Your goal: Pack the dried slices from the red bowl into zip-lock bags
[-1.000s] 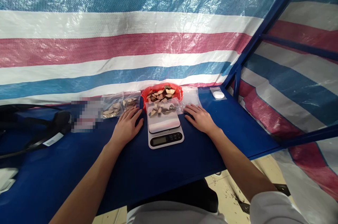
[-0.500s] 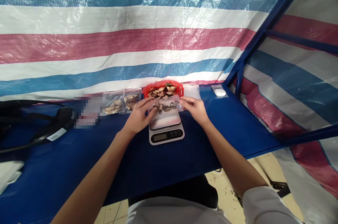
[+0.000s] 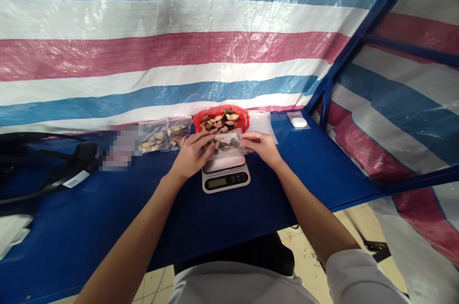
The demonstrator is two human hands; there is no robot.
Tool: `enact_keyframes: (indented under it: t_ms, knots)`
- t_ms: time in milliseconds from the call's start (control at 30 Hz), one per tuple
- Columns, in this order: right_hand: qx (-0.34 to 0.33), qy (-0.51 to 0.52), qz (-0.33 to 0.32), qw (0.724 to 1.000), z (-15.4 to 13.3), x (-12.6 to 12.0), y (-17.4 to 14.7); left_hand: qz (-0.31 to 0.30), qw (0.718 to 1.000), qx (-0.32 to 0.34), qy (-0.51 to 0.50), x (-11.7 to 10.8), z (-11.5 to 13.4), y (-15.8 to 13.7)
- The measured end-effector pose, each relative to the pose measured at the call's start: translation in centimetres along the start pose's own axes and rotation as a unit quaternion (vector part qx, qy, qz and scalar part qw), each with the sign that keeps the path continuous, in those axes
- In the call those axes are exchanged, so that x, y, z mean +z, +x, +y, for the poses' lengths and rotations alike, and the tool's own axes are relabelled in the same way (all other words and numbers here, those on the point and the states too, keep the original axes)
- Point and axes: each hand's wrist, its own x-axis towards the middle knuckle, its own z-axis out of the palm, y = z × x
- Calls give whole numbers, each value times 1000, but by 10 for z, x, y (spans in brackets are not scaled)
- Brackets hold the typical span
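Leftmost, black strapped gear [image 3: 46,168] on the blue table [image 3: 179,227]. Next, two clear pouches [image 3: 153,142] of brownish pieces, side by side. Left hand [image 3: 191,156]: thumb and fingers gripping the left end of a partly filled clear bag [image 3: 229,141], which is above the scale's [image 3: 225,180] plate; contact unclear. Red bag [image 3: 242,120] of pieces just behind. Right hand [image 3: 263,147] pinches the clear bag's right edge. Farther right, a small white object [image 3: 299,123].

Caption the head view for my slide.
Left hand and right hand hold a partly filled clear bag over a white scale.
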Motion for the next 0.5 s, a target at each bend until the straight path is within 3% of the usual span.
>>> enact_keyframes:
  t_ms: [300, 500]
  knots:
    - [-115, -109, -51, 986, -23, 0, 5, 5, 998, -51, 30, -4, 12, 19]
    - [-188, -191, -99, 958, -55, 3, 10, -55, 990, -96, -90, -9, 24, 45]
